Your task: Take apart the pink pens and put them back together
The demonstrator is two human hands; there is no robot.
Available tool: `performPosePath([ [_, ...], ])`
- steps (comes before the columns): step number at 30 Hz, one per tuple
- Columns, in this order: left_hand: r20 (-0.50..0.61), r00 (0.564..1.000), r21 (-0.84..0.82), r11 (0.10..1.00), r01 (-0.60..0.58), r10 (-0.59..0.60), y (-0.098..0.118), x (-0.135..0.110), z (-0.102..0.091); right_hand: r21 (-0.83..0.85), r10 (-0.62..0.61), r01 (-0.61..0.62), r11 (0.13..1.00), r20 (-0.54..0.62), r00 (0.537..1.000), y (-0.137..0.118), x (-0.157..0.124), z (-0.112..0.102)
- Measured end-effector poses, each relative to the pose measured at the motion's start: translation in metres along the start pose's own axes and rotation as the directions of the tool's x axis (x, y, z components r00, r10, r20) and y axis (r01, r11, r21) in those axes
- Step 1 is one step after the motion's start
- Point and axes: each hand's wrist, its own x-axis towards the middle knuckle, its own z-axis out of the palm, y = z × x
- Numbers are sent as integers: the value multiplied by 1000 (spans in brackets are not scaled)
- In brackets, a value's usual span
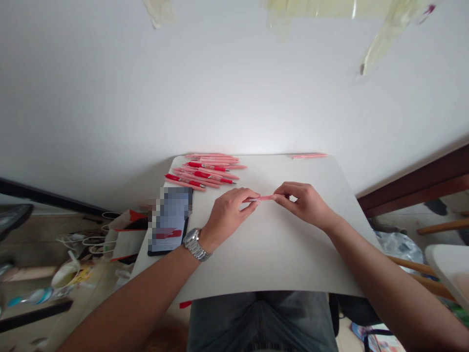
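A pink pen [264, 198] is held level over the white board [271, 249] that rests on my lap. My left hand [229, 212], with a metal watch on its wrist, pinches the pen's left end. My right hand [306, 203] pinches its right end. A small metal part shows at the pen's left end, between the left fingers. A heap of several pink and red pens [205, 171] lies at the board's far left. One lone pink pen [308, 156] lies at the far right edge.
A phone [170, 220] lies on the board's left side, beside my left wrist. A white wall stands right behind the board. Paper bags and clutter [120, 234] cover the floor at left. A wooden ledge [414, 188] and chair parts are at right.
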Motion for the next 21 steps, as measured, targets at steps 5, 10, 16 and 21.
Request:
performPosePath([
  [5, -7, 1000, -12, 1000, 5, -5, -1, 0, 1, 52, -26, 27, 998, -22, 999, 5, -1, -2],
  [10, -8, 1000, -18, 1000, 15, -15, -1, 0, 1, 43, -63, 64, 997, -21, 998, 5, 0, -4],
  [16, -10, 1000, -36, 999, 21, -21, -1, 0, 1, 42, -38, 39, 998, -24, 999, 4, 0, -3],
  [21, -4, 1000, -30, 999, 14, -14, -3, 0, 2, 30, -29, 30, 999, -21, 999, 4, 0, -2],
])
